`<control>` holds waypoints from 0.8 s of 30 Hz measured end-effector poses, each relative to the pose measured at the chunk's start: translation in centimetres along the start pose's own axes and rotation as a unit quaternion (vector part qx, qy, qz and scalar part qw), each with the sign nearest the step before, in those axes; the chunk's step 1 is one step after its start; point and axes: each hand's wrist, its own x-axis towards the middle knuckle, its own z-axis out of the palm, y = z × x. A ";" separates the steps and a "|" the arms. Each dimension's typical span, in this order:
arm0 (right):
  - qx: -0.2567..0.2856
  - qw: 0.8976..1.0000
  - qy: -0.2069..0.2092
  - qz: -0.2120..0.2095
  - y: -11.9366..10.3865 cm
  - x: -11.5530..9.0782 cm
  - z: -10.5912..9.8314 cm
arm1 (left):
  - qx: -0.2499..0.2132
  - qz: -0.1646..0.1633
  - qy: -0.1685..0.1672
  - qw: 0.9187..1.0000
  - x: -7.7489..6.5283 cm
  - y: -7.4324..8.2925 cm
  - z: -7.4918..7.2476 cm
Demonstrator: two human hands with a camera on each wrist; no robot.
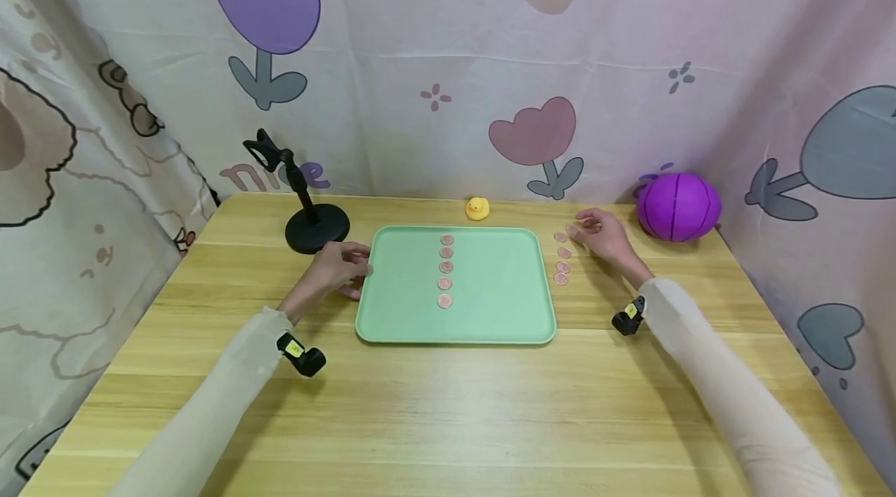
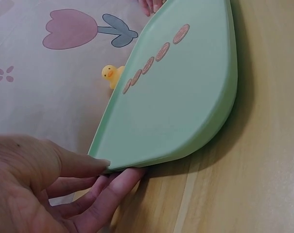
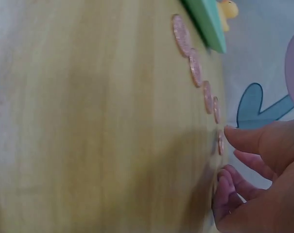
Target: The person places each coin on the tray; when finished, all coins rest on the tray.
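A pale green tray [image 1: 500, 287] lies on the table, with several copper-coloured coins [image 1: 445, 267] in one column on it. At the tray's left edge my left hand [image 1: 336, 267] holds the rim; the left wrist view shows the thumb [image 2: 83, 164] on top and fingers against the outside. More copper-coloured coins [image 1: 563, 267] lie in a loose line on the wood, right of the tray. My right hand [image 1: 603, 234] is over the far end of that line. In the right wrist view, its thumb and fingers are apart beside the farthest coin [image 3: 221, 142]; whether they touch it I cannot tell.
A yellow toy duck [image 1: 477, 208] sits just behind the tray. To the back left stands a black clip stand [image 1: 316, 226] on a round base. A purple ball [image 1: 678, 207] rests at the back right, beyond my right hand. Patterned curtain [image 1: 420, 139] borders the table's back.
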 end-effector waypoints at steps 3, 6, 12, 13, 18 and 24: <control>-0.017 1.000 0.009 -0.016 0.2 0.2 0.5 | -0.001 -0.001 -0.001 1.000 0.0 0.0 0.0; -0.035 0.999 0.013 -0.025 0.2 0.4 0.6 | 0.001 -0.002 0.000 1.000 -0.1 0.0 0.0; -0.057 0.998 0.014 -0.002 0.5 0.8 0.5 | 0.004 -0.004 0.007 1.000 0.1 -0.2 -0.1; -0.062 0.998 0.016 0.001 0.6 0.9 0.4 | 0.003 -0.004 0.008 1.000 0.1 -0.2 -0.1; -0.084 0.996 0.003 0.018 0.4 1.3 -0.3 | 0.001 -0.003 0.012 1.000 0.3 0.0 0.0; -0.035 0.998 -0.036 -0.040 -2.8 1.1 -0.5 | 0.001 -0.004 0.009 1.000 -0.1 -0.3 0.0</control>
